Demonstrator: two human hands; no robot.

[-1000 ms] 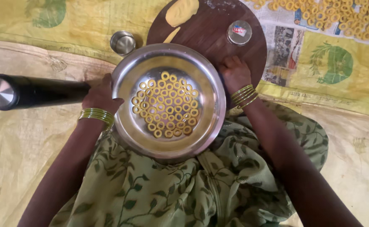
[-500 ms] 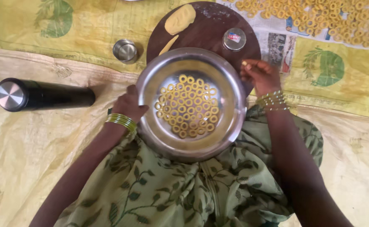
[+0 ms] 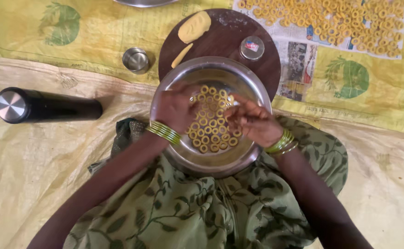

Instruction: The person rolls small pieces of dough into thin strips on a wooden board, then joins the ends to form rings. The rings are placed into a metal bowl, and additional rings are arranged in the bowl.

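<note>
Yellow dough rings (image 3: 211,121) are heaped in a round steel bowl (image 3: 239,76) resting on the lap. Both hands are lowered over the heap: the left hand (image 3: 176,108) is curled, fingers bent onto the rings, while the right hand (image 3: 252,122) is pinched at the fingertips; what it grips cannot be told. Just beyond the bowl, a dark round wooden board (image 3: 227,39) carries a small round tin with a red-and-white label (image 3: 251,47). A black cylindrical flask (image 3: 47,106) lies well left.
</note>
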